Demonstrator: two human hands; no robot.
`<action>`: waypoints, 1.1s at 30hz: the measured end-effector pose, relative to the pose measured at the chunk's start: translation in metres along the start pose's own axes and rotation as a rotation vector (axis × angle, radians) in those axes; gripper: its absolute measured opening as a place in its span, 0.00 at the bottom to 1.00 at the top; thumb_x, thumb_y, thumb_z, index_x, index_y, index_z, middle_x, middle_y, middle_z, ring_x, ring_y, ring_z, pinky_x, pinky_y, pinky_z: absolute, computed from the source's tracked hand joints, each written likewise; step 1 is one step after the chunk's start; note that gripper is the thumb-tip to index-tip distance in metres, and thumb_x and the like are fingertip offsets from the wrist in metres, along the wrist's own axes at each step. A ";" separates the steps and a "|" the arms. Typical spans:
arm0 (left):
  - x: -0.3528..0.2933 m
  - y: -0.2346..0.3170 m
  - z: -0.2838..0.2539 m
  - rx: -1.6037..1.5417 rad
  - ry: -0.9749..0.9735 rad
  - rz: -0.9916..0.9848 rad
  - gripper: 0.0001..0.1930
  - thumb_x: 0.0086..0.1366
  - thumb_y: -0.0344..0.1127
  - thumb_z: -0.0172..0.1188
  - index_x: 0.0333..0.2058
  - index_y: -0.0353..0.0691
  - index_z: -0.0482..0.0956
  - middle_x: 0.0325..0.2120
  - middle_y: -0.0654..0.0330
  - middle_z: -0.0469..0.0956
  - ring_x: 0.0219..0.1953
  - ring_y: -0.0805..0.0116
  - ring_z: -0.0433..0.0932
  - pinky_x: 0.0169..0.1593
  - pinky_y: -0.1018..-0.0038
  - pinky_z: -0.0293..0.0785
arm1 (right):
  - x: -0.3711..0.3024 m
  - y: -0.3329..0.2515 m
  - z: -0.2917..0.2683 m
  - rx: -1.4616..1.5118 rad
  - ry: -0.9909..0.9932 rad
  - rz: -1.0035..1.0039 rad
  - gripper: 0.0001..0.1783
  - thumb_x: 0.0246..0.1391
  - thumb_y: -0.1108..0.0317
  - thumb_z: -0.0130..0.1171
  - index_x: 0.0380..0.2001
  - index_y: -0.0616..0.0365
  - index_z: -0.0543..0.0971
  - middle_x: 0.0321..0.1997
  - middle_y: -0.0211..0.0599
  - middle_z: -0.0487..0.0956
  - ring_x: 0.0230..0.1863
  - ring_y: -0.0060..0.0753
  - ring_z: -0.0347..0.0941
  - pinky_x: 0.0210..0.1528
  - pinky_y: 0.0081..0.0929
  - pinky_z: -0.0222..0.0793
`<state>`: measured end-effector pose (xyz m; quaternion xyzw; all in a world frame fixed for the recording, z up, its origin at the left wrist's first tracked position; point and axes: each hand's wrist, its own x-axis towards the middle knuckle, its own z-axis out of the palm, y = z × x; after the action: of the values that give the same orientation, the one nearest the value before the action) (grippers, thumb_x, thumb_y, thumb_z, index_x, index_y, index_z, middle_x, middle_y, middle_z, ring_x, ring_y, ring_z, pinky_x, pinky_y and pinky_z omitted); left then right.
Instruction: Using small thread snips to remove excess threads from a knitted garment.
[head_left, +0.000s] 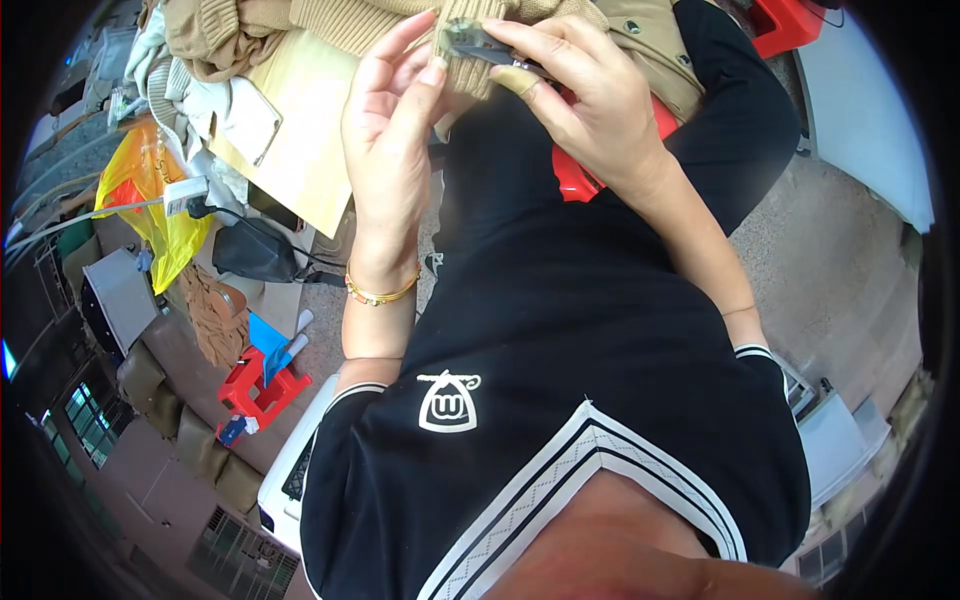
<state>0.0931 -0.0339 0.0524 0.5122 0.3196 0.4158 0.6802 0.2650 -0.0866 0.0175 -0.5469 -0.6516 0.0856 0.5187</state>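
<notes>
A beige ribbed knit garment (345, 25) lies at the top of the view, its ribbed edge hanging down between my hands. My left hand (385, 125), with a gold bracelet at its wrist, pinches this edge between thumb and fingers. My right hand (605, 105) is closed on small dark thread snips (487, 50), whose blades point left and lie against the ribbing. A greenish-grey patch beside the blades is too blurred to make out. The thumb of my right hand has a yellowish covering round it.
A tan buttoned garment (655, 50) lies right of the knit. Left are a pale yellow board (310, 130), a yellow plastic bag (150, 205), a white power adapter (185, 195) with cables and a black bag (255, 250). A red stool (262, 390) stands lower left.
</notes>
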 end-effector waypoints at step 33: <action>0.003 -0.010 0.000 -0.003 0.039 0.080 0.24 0.67 0.20 0.54 0.60 0.29 0.63 0.52 0.51 0.75 0.53 0.70 0.75 0.56 0.76 0.72 | 0.006 0.005 0.021 -0.122 0.070 -0.113 0.25 0.45 0.75 0.65 0.50 0.51 0.82 0.33 0.30 0.75 0.30 0.30 0.76 0.32 0.26 0.75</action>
<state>0.0970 -0.0322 0.0429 0.5156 0.3113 0.4530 0.6573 0.2531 -0.0705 0.0082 -0.5424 -0.6668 -0.0027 0.5111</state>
